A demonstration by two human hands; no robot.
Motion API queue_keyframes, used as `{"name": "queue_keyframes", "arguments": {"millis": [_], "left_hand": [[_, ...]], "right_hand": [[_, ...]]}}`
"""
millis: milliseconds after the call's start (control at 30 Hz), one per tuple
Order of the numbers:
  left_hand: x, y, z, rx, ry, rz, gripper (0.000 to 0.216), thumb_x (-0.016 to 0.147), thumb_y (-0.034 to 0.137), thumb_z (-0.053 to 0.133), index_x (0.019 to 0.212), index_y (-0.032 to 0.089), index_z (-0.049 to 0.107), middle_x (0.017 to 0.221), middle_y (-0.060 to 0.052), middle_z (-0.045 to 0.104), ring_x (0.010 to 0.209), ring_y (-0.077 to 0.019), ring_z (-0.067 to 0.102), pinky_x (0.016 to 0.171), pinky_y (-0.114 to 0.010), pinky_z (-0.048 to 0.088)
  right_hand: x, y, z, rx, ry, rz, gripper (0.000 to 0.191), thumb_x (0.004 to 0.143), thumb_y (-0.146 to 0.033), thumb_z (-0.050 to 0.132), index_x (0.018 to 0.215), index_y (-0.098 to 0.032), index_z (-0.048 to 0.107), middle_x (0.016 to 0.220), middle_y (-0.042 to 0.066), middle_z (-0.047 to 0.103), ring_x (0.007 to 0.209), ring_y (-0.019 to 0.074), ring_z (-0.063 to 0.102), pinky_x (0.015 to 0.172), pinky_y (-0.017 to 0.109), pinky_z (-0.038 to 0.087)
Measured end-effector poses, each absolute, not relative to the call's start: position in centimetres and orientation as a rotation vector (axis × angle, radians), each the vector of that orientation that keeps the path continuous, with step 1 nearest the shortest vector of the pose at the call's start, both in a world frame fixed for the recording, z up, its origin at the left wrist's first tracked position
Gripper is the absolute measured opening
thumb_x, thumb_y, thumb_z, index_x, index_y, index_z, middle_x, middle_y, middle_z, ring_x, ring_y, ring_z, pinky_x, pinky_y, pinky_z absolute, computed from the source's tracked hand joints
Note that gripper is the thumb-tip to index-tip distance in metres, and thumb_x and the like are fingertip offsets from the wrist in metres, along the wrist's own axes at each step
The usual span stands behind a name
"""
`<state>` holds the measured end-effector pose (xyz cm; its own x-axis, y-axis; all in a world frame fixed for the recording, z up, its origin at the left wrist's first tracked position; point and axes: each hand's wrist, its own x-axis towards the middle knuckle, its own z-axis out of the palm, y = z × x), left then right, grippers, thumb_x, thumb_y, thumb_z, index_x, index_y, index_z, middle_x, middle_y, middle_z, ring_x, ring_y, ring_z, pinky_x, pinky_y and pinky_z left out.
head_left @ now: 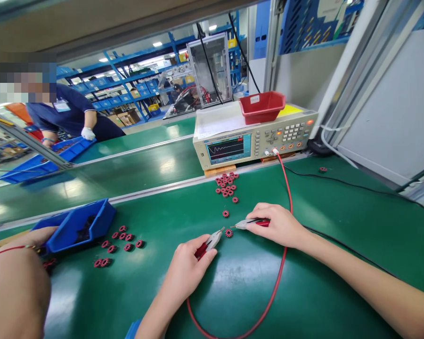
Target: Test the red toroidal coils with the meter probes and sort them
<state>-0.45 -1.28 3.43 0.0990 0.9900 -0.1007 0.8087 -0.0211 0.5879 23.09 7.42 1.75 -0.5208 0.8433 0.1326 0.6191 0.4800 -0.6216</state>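
Observation:
My left hand is closed around a test clip with a red inner handle, its tip just left of a small red-wound toroidal coil on the green mat. From the other side, my right hand pinches a second test clip, tip pointing left at the same coil. Whether either clip touches the coil's thin leads is too small to tell. Another coil lies just behind. The tester shows a wavy trace and red "NG" on its screen.
A red cable loops from the tester. Coils cluster before it; loose coils lie left. Another person's arm reaches by a blue bin. A red tray tops the tester. A co-worker stands across the bench.

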Motion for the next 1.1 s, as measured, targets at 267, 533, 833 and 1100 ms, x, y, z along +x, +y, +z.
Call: {"name": "queue_keyframes", "arguments": {"millis": [267,533,833,1100], "left_hand": [[-0.26,-1.38,3.21,1.912,1.812,0.438,0.028,0.084,0.033,0.048,0.104,0.020,0.063,0.095,-0.004,0.070,0.082,-0.0213,0.062,0.072,-0.029,0.044],[-0.13,-1.33,2.56,2.054,1.854,0.369,0.029,0.083,0.030,0.049,0.107,0.019,0.061,0.097,-0.007,0.069,0.084,-0.0218,0.063,0.075,-0.031,0.045],[0.00,-1.37,2.75,2.120,1.854,0.348,0.026,0.084,0.028,0.047,0.105,0.021,0.061,0.093,-0.006,0.068,0.081,-0.0209,0.063,0.071,-0.030,0.046],[-0.08,-1.48,2.80,2.115,1.852,0.326,0.026,0.085,0.028,0.047,0.106,0.020,0.060,0.096,-0.007,0.067,0.085,-0.0215,0.062,0.074,-0.031,0.045]], "right_hand": [[22.69,7.23,1.97,-1.197,-2.295,0.772,0.023,0.079,-0.041,0.057,0.089,-0.027,0.071,0.084,0.002,0.063,0.071,0.0154,0.059,0.067,0.026,0.043],[22.60,7.26,1.82,-1.190,-2.302,0.796,0.022,0.080,-0.041,0.057,0.090,-0.027,0.071,0.083,0.001,0.063,0.070,0.0147,0.058,0.066,0.025,0.043],[22.51,7.37,1.84,-1.182,-2.294,0.790,0.026,0.080,-0.045,0.056,0.089,-0.026,0.072,0.081,0.002,0.063,0.068,0.0150,0.058,0.066,0.027,0.043],[22.47,7.42,1.65,-1.212,-2.284,0.772,0.020,0.080,-0.036,0.057,0.089,-0.027,0.072,0.082,0.002,0.063,0.071,0.0150,0.058,0.065,0.025,0.042]]}}
